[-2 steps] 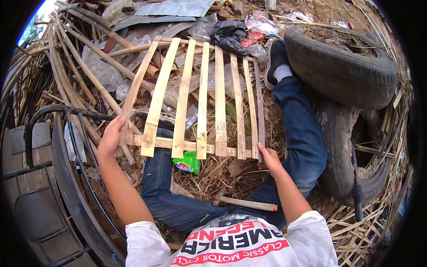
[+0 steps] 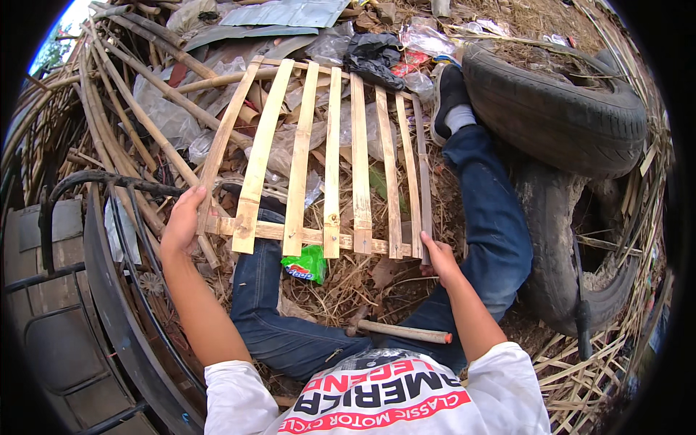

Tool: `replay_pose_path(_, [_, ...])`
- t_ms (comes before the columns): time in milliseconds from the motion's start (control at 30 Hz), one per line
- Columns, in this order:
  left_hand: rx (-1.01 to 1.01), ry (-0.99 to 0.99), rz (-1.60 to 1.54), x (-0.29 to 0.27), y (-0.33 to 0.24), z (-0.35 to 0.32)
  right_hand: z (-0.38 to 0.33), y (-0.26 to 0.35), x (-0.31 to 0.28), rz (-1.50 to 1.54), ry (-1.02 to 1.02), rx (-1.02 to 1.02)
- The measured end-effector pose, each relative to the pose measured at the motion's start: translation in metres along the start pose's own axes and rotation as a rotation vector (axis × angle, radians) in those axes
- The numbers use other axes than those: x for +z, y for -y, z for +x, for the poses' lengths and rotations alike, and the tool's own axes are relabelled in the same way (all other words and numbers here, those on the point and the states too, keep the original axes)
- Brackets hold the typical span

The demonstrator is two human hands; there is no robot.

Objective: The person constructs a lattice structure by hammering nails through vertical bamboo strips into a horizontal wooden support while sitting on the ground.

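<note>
Between my legs I hold a panel of pale bamboo slats [image 2: 331, 167], several strips fixed across two crosspieces, its far end by the plastic litter. At its near left corner, the fingers of my left hand [image 2: 184, 221] close around the outermost slat and the crosspiece end. My right hand [image 2: 439, 258] grips the near right corner, at a darker, greyish slat [image 2: 423, 174]. A hammer [image 2: 404, 332] with a wooden handle lies below the panel, near my lap, apart from both hands. Under the near crosspiece sits a green plastic wrapper [image 2: 307, 264].
Two worn tyres [image 2: 554, 109] stand to the right, one resting on the other. A black metal frame [image 2: 116, 268] with panels is close on my left. Bamboo poles [image 2: 138, 116] pile up at the far left. A black plastic bag [image 2: 373, 58] and metal sheets [image 2: 283, 13] lie ahead.
The panel's near edge has shifted slightly right, and my left hand has risen a little with its corner. My right hand keeps its place; the hammer has not moved.
</note>
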State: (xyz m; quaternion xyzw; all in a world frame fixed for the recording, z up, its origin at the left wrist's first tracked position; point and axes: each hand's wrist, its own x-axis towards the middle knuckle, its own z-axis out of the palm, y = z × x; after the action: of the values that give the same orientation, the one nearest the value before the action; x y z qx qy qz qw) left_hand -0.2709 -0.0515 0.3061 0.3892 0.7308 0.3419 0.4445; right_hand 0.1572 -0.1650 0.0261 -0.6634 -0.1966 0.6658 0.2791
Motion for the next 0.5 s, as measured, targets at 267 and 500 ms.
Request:
replay_pose_path(267, [0.0, 0.056, 0.079, -0.013, 0.016, 0.035, -0.003, 0.001, 0.0, -0.021, -0.004, -0.058])
replay_pose_path(500, [0.112, 0.09, 0.279, -0.081, 0.106, 0.1, -0.001, 0.002, 0.005, -0.26, 0.045, -0.15])
